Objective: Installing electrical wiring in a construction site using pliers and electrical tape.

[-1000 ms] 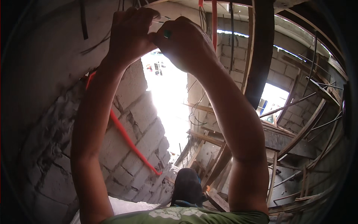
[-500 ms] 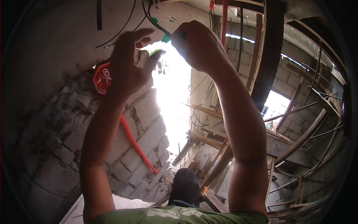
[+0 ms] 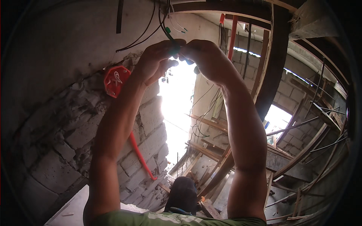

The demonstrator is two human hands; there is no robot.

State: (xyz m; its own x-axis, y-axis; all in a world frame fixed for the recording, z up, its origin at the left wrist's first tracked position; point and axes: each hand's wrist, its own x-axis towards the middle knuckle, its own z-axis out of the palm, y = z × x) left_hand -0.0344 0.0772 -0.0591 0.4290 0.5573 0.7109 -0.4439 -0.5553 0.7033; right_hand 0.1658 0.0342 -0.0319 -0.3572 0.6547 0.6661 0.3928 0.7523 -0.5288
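End of black cable (image 3: 170,36) lost, upper centre; left hand (image 3: 155,58) now meets right hand (image 3: 208,59); can't tell either grip's hold.

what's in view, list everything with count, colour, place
Dark cable with green tape: one, black and green, top centre
Loose thin wires: several, black, upper left
Octagonal wall box: one, red, upper left
Slim round tubes: two, red, lower left and upper right
Rough block wall: one, grey, left
Wooden beams: many, brown, mostly right
Large bright openings: two, white, centre and right
Flat pale sheet: one, white, bottom left
Printed cloth shirt: one, green, bottom
Left hand: one, bare, top centre
Right hand: one, bare, beside it
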